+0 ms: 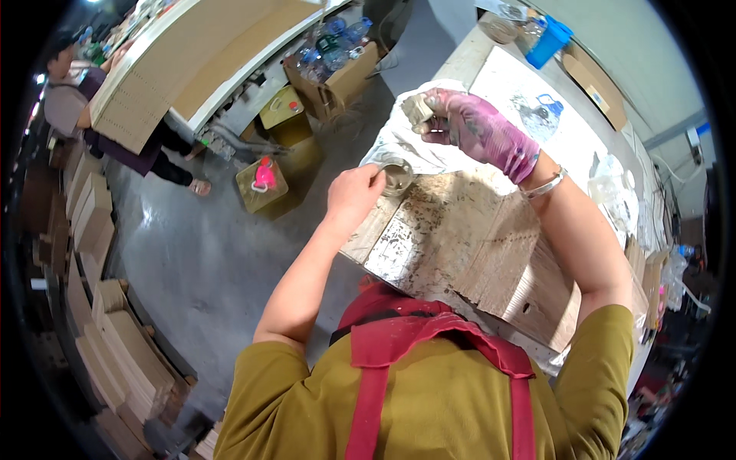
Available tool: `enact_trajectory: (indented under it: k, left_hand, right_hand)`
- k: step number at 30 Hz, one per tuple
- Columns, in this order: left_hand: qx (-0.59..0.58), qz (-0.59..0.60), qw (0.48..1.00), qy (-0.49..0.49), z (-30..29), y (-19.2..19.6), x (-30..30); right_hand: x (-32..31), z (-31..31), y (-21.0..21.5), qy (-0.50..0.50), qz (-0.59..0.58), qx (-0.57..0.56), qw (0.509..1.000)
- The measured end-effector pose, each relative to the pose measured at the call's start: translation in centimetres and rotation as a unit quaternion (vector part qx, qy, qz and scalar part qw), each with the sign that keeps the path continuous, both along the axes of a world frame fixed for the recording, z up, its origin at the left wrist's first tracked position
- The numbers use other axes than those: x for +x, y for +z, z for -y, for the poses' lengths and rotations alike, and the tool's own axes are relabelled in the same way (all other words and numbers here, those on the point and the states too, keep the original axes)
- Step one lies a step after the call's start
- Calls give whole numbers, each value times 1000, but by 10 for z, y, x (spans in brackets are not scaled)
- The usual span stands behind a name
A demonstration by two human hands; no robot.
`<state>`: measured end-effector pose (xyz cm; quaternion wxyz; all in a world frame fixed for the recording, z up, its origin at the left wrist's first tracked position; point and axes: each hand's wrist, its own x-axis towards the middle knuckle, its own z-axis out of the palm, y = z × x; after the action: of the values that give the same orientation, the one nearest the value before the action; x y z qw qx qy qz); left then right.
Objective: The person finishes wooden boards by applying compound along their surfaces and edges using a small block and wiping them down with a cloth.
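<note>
My left hand (354,198) is bare, its fingers closed on the rim of a small, round see-through cup (397,179) at the table's left edge. A stained pink glove covers my right hand (477,126), raised beyond the cup. Its fingers pinch a small pale wad (418,113), which may be folded cloth or sponge; I cannot tell which. Under and beside that hand a crumpled white cloth (452,157) spreads over the table. In front of me lies a worn, paint-spotted board (452,238).
A blue container (549,41) and an open cardboard box (594,86) stand at the far right. Two square metal cans (262,192) sit on the floor to the left, near a carton of plastic bottles (337,88). Another person (115,130) stands at the far left bench.
</note>
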<state>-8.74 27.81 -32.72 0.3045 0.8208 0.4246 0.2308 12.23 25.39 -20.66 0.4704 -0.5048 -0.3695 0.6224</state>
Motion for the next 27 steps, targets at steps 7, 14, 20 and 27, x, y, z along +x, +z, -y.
enact_trajectory:
  k: [7,14,20,27]
  left_hand:
    - [-2,-46,999,-10,5,9,-2]
    - [101,16,995,-16,2,23,-8]
    - [88,66,994,17,3,29,-9]
    - [79,132,988,23,5,27,-8]
  right_hand:
    - [19,52,21,38,-11,-1,999]
    - [3,37,-24,102,343,22,933]
    - [-13,12,-61,111,394,34,912]
    - [-21,13,-72,74,360,54,928]
